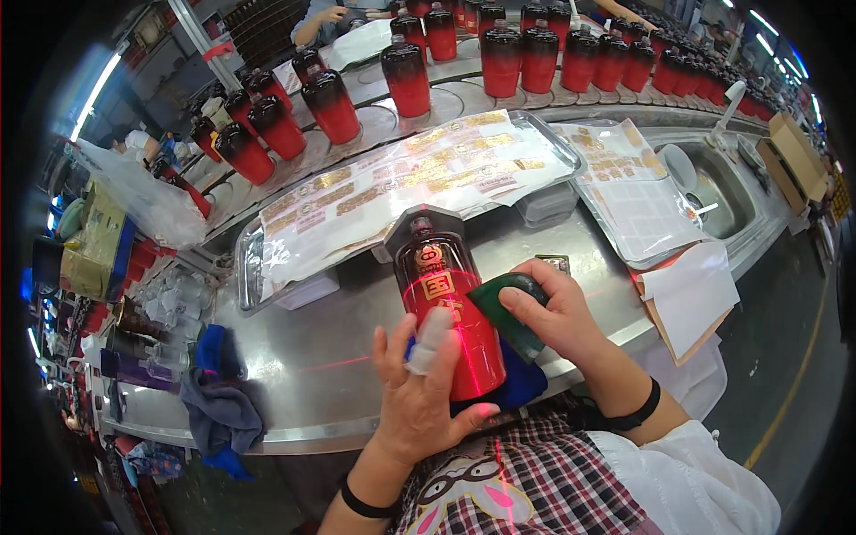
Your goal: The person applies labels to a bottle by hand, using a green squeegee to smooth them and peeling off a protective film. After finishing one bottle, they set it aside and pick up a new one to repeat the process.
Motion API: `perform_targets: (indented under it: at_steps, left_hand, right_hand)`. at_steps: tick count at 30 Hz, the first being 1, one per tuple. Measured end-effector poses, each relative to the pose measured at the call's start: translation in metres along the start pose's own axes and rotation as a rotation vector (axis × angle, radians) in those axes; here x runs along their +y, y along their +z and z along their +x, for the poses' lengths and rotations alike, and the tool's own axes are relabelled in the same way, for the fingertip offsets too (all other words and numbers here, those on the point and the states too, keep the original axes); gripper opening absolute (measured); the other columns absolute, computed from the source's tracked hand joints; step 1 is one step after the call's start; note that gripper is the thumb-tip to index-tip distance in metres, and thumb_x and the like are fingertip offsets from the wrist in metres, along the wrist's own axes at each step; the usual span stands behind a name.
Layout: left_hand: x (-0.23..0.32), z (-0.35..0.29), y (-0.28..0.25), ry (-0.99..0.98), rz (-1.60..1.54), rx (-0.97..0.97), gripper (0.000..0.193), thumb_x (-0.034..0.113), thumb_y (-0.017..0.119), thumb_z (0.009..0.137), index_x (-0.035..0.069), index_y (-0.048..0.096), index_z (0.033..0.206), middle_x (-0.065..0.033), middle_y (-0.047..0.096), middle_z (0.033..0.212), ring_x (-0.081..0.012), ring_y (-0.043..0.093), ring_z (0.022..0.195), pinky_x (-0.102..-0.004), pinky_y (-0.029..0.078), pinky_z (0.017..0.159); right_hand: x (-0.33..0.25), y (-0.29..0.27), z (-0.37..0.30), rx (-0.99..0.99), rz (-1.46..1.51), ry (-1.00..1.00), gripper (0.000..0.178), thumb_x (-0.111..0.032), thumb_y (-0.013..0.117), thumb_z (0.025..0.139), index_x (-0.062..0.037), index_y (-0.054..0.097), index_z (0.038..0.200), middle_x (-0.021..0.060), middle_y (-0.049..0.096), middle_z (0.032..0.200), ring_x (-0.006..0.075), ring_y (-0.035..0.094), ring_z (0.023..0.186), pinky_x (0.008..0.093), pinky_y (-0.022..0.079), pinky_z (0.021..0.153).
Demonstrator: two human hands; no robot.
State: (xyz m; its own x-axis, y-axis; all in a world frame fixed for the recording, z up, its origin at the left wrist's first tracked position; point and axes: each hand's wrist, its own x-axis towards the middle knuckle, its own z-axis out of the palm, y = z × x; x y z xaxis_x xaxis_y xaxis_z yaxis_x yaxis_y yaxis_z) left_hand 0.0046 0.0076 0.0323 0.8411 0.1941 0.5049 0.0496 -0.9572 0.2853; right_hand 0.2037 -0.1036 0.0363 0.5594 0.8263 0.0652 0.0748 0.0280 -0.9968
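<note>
A red bottle [473, 352] with a dark top and gold decals lies tilted in front of me. Its neck end rests in a grey angular holder [426, 217], and a blue cloth [520, 382] is under its lower part. My left hand [417, 392] is open, fingers apart, with white-covered fingertips laid on the bottle's front beside a gold decal. In my right hand [563, 312] is a dark green flat scraper [508, 314], pinched between thumb and fingers, its edge close to the bottle's right side. Thin red light lines cross the bottle.
Behind the bottle, a metal tray [249, 267] bears sheets of gold decals. Another tray [655, 254] with sheets stands right, near a sink [727, 201]. Rows of red-black bottles [406, 80] line the conveyor beyond. A grey cloth [218, 410] hangs over the left edge.
</note>
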Motion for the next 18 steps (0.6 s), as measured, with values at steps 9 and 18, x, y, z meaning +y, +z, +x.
perform_targets:
  at_steps: [9, 18]
  left_hand:
    - [-0.001, -0.007, 0.001, -0.057, 0.150, 0.113, 0.093, 0.044, 0.072, 0.079, -0.010, 0.029, 0.142, -0.0289, 0.043, 0.139, -0.0415, 0.041, 0.130, -0.0615, 0.016, 0.112]
    - [-0.006, -0.016, 0.016, -0.076, 0.003, 0.163, 0.098, 0.039, 0.077, 0.074, -0.012, 0.027, 0.142, -0.0297, 0.047, 0.136, -0.0433, 0.049, 0.125, -0.0598, 0.018, 0.113]
  right_hand:
    - [-0.051, 0.013, 0.023, -0.058, -0.799, -0.908, 0.020, -0.016, 0.074, 0.078, -0.0067, 0.063, 0.092, 0.0063, 0.058, 0.081, 0.0234, 0.060, 0.073, 0.0363, 0.047, 0.063]
    - [-0.045, 0.003, 0.089, 0.170, -0.791, -0.583, 0.027, -0.023, 0.069, 0.082, -0.0005, 0.065, 0.098, 0.0164, 0.067, 0.086, 0.0284, 0.066, 0.079, 0.0381, 0.052, 0.072]
